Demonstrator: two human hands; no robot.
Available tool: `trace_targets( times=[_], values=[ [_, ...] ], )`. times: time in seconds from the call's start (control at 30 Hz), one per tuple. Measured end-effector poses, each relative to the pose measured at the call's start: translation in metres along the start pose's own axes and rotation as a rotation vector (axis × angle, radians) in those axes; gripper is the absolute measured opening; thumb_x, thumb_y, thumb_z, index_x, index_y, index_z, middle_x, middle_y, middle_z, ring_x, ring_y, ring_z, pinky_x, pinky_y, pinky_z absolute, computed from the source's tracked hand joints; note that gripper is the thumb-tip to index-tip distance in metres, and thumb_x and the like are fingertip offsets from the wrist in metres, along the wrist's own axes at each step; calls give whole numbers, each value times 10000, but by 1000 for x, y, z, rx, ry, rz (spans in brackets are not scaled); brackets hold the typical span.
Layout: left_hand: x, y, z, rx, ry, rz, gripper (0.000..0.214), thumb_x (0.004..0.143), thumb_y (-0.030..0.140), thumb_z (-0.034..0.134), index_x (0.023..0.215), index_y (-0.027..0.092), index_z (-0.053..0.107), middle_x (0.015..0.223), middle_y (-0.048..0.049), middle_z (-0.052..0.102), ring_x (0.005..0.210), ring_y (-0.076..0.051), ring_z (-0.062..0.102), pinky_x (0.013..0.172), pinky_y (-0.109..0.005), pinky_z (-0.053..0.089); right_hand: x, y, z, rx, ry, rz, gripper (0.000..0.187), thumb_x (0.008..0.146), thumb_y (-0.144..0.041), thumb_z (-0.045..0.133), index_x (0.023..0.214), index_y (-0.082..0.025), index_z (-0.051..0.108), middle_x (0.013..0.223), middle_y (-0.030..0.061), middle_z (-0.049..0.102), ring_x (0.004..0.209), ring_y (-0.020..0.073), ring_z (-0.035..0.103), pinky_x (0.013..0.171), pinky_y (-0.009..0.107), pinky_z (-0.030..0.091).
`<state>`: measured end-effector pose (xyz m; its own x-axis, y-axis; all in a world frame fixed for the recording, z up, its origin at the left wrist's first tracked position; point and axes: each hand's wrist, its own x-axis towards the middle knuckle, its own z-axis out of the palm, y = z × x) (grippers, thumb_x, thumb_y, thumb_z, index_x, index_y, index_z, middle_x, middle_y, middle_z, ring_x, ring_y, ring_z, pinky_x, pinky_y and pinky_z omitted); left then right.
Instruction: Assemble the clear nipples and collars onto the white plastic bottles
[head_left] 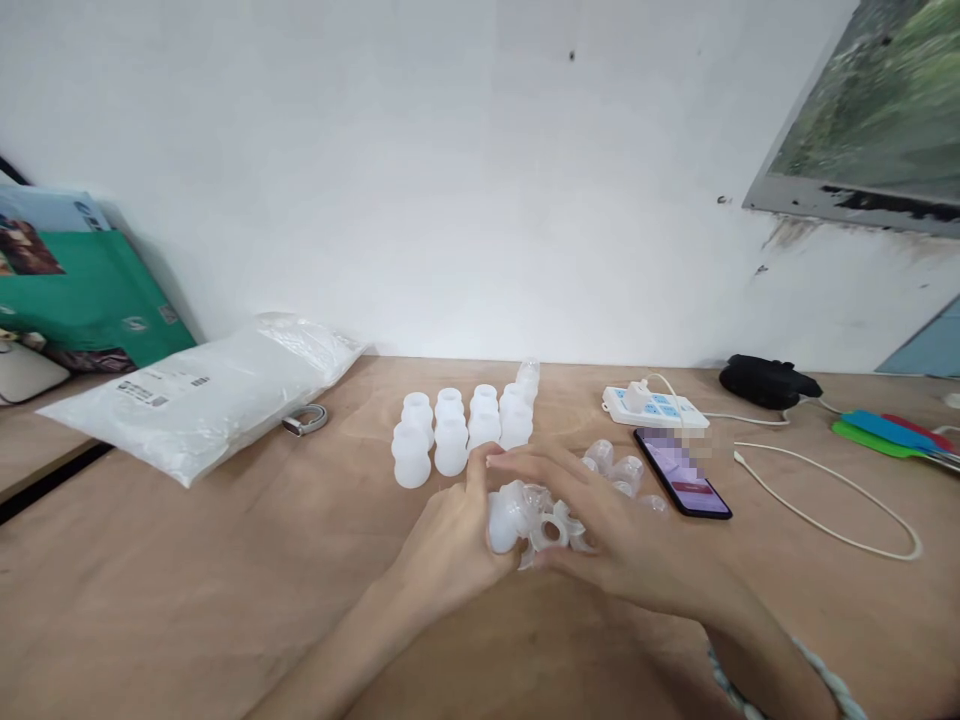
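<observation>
My left hand lies on the near left side of a cluster of small white and clear plastic pieces, cupped against it. Part of its fingers is hidden. My right hand arches over the cluster from the right, thumb and fingers apart, its fingertips meeting my left hand at the top. A whitish ring shows under the right palm, among translucent parts. Just behind the hands stand paired rows of frosted white plastic bottles. Clear dome-shaped caps rest beyond my right hand.
A white plastic mailing bag and a coiled grey strap lie at left. Toward the right are a phone, a power strip, a white cable, a black pouch and coloured spatula-like pieces. A wall rises behind.
</observation>
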<state>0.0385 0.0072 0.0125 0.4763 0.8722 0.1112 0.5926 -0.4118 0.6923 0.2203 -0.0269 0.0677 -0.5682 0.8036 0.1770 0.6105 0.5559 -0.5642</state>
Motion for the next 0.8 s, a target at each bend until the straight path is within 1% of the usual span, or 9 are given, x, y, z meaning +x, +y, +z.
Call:
trace_targets(
  times=[0.07,0.17,0.23,0.3,0.4,0.5,0.57,0.67,0.8],
  values=[
    [0,1,0,-9,-23,1,712,729,251,612,1337,193,246,945,-79,723,844,-309,699,652,-337,465,-2,-1,1,13,15,83,700,853,-348,711,1452,-302,353,1435,56,508,1282,243,507,1005,367,466],
    [-1,4,0,5,-34,0,676,742,248,596,1324,203,256,954,-73,724,871,-313,693,684,-352,469,0,-2,4,-63,24,231,417,928,-356,610,1312,-226,513,1175,77,664,1015,250,644,846,393,530],
    [-2,7,-1,-5,-19,-6,624,753,261,601,1296,212,299,974,-74,713,899,-314,684,710,-366,473,0,2,3,-69,7,157,239,955,-308,565,1173,-217,598,1086,66,683,916,229,657,817,387,533],
    [-4,8,-4,-68,-33,-3,578,735,270,648,1238,230,365,1001,-62,693,926,-301,665,741,-373,480,-4,11,-2,-5,35,-5,168,942,-265,581,1103,-238,623,1139,57,667,990,218,645,883,377,520],
    [-5,8,-8,-334,-133,7,509,680,279,747,1102,250,465,1003,-22,665,897,-245,641,747,-343,495,-16,30,-13,140,233,-108,210,886,-265,664,1089,-275,611,1180,54,647,1083,227,615,922,368,514],
    [0,5,-8,-743,-292,-14,372,728,365,742,980,228,505,848,-4,660,751,-194,636,680,-310,500,-26,51,-22,319,462,-46,291,823,-303,737,1073,-278,591,1103,64,638,986,229,634,815,362,554],
    [11,5,-7,-921,-324,1,288,798,421,677,924,211,525,784,-14,655,750,-199,638,692,-318,501,-27,65,-25,421,571,-3,311,801,-310,752,1061,-271,585,1038,55,628,905,213,640,745,348,562],
    [36,14,-10,-888,-176,21,269,837,439,635,965,208,588,942,-36,655,887,-216,622,744,-320,487,-22,85,-25,527,687,42,324,769,-303,771,1031,-266,583,974,28,615,844,184,637,698,317,555],
    [81,40,-17,-667,-50,144,268,793,417,668,921,188,613,900,-15,635,873,-198,593,762,-305,450,-17,106,-22,593,851,100,325,730,-320,789,976,-250,588,1003,26,605,860,179,634,702,311,559]
  ],
)
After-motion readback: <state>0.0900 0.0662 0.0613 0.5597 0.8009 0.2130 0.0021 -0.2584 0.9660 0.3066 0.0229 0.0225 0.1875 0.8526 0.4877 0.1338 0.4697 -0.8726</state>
